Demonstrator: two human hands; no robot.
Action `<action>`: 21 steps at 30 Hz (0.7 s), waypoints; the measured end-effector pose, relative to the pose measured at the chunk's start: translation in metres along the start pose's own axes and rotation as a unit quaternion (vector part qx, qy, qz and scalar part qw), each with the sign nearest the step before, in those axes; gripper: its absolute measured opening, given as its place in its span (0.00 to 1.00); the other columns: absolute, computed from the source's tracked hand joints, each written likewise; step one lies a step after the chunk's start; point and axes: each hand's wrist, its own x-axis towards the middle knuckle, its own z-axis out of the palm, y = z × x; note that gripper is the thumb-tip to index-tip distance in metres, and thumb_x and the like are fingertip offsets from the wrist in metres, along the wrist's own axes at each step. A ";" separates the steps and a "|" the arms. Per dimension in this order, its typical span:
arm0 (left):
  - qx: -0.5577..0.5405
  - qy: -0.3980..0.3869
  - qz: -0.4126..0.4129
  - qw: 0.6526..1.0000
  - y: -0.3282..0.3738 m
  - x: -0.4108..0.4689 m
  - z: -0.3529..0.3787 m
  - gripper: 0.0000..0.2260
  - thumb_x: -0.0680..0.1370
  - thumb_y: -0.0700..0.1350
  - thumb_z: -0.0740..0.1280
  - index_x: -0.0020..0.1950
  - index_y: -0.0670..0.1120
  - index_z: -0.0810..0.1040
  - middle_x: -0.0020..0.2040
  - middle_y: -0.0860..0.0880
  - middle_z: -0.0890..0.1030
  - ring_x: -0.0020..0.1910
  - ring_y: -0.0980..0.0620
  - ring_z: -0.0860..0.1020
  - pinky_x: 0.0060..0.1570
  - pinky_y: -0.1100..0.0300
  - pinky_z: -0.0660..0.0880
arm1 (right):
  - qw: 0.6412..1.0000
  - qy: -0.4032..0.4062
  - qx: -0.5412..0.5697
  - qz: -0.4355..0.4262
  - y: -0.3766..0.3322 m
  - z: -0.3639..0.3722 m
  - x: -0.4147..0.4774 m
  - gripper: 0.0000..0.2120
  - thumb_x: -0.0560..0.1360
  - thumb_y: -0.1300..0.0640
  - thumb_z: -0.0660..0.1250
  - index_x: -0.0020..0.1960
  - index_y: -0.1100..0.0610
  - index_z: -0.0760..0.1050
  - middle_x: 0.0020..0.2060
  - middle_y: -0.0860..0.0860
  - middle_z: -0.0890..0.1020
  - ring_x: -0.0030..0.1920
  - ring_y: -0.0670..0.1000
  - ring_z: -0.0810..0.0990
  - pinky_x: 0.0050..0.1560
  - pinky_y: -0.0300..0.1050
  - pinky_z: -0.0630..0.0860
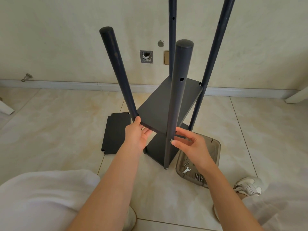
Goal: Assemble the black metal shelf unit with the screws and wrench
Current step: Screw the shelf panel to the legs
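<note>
- Black metal shelf unit point(166, 104) stands upright on the beige tiled floor point(66, 122), close to a cream wall point(66, 39). Four round dark poles rise from it, with two flat panels fixed between them.
- The lower black panel point(158, 150) sits just above the floor, and the higher black panel point(155, 114) sits partway up the poles.
- The left hand point(138, 135) grips the front edge of the higher black panel. Its thumb lies on top beside the front-left pole point(120, 77) and its fingers curl underneath.
- The right hand point(191, 144) pinches a small silver screw point(171, 140) in its fingertips against the nearest pole point(178, 97), just below the higher panel.
- A loose black flat panel with notched corners point(115, 132) lies on the floor near the unit, to its left.
- A translucent grey plastic tray point(215, 147) rests on the floor just right of the unit, partly hidden by the right forearm.
- Inside the tray lie a small silver wrench point(186, 170) and a cluster of long silver screws point(199, 177).
- A pale trainer point(248, 185) rests on the floor beside the tray.
</note>
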 end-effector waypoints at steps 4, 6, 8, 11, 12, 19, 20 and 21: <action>-0.016 -0.005 -0.004 1.000 0.000 -0.003 0.000 0.17 0.85 0.47 0.61 0.72 0.43 0.71 0.52 0.45 0.82 0.67 0.39 0.77 0.65 0.43 0.74 | 0.999 -0.031 -0.036 -0.012 -0.003 0.002 -0.003 0.21 0.76 0.59 0.71 0.63 0.38 0.73 0.55 0.37 0.81 0.54 0.35 0.80 0.50 0.25 0.74; -0.018 -0.003 0.000 1.000 -0.001 -0.006 -0.001 0.16 0.84 0.47 0.62 0.71 0.44 0.72 0.53 0.45 0.82 0.65 0.41 0.78 0.63 0.44 0.75 | 0.998 -0.038 -0.048 -0.011 -0.004 0.002 -0.003 0.21 0.77 0.59 0.69 0.66 0.41 0.72 0.57 0.39 0.81 0.56 0.37 0.79 0.54 0.29 0.75; 0.012 -0.025 -0.004 1.000 -0.011 -0.016 0.000 0.13 0.84 0.48 0.63 0.67 0.44 0.74 0.54 0.46 0.84 0.57 0.45 0.83 0.59 0.49 0.78 | 0.998 -0.037 -0.042 -0.012 -0.007 0.002 -0.006 0.22 0.78 0.60 0.69 0.68 0.45 0.73 0.60 0.43 0.81 0.60 0.41 0.79 0.62 0.40 0.76; 0.124 -0.059 -0.006 0.990 -0.039 -0.030 0.005 0.05 0.83 0.46 0.66 0.54 0.45 0.77 0.47 0.49 0.86 0.47 0.53 0.85 0.60 0.54 0.78 | 0.998 -0.040 -0.052 -0.022 -0.009 0.001 -0.007 0.22 0.78 0.62 0.69 0.70 0.48 0.73 0.60 0.46 0.81 0.61 0.44 0.79 0.66 0.47 0.75; 0.152 -0.053 0.003 0.987 -0.045 -0.032 0.006 0.05 0.83 0.46 0.66 0.53 0.45 0.77 0.49 0.49 0.85 0.49 0.53 0.84 0.64 0.53 0.76 | 0.997 -0.038 -0.059 -0.026 -0.010 0.002 -0.008 0.22 0.78 0.61 0.69 0.70 0.48 0.73 0.61 0.45 0.81 0.61 0.44 0.79 0.66 0.47 0.75; 0.118 -0.044 0.003 0.992 -0.045 -0.031 0.005 0.10 0.82 0.44 0.67 0.59 0.39 0.78 0.58 0.41 0.83 0.58 0.46 0.83 0.69 0.48 0.73 | 0.996 -0.031 -0.079 -0.036 -0.004 0.008 -0.009 0.31 0.78 0.59 0.68 0.76 0.42 0.63 0.59 0.42 0.82 0.60 0.40 0.80 0.63 0.36 0.73; 0.114 -0.045 0.003 0.992 -0.045 -0.031 0.005 0.10 0.82 0.44 0.67 0.60 0.39 0.78 0.58 0.41 0.84 0.58 0.45 0.83 0.69 0.47 0.73 | 0.996 -0.031 -0.075 -0.035 -0.003 0.007 -0.008 0.33 0.78 0.58 0.69 0.77 0.40 0.59 0.58 0.41 0.83 0.58 0.39 0.80 0.61 0.33 0.72; 0.114 -0.044 0.006 0.992 -0.045 -0.032 0.006 0.10 0.82 0.44 0.67 0.59 0.39 0.78 0.58 0.41 0.84 0.58 0.45 0.83 0.69 0.47 0.73 | 0.996 -0.030 -0.071 -0.034 -0.002 0.007 -0.006 0.34 0.78 0.57 0.69 0.77 0.39 0.57 0.57 0.41 0.83 0.57 0.39 0.81 0.60 0.32 0.73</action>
